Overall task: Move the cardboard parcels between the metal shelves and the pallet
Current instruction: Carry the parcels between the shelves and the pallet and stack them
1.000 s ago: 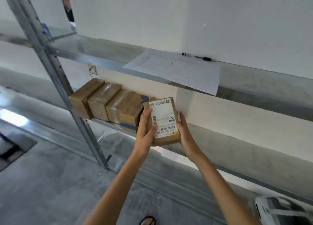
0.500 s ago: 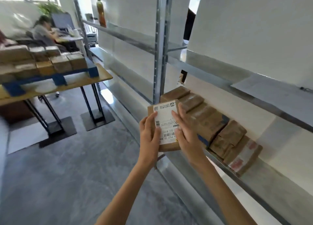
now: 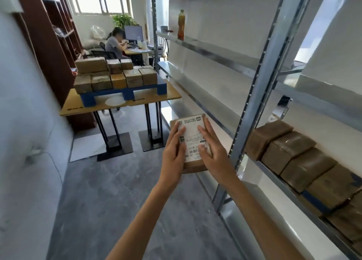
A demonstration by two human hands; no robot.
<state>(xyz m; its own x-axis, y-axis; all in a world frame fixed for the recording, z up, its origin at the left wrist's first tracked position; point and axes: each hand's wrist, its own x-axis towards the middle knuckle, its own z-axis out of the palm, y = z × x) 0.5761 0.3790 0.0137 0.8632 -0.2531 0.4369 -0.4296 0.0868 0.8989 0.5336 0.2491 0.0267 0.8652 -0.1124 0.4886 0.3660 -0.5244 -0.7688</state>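
"Two hands on the parcel (image 3: 195, 166)?"
"Yes — left hand (image 3: 173, 155) grips its edge, right hand (image 3: 213, 154) lies flat-fingered on the label (image 3: 193, 140); held over grey floor (image 3: 98, 191) beside metal shelves (image 3: 260, 87) — blue pallet (image 3: 125, 92) on table (image 3: 74, 104) ahead"

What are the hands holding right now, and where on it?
A labelled cardboard parcel: left hand grips its left edge, right hand lies flat over the right side of the label.
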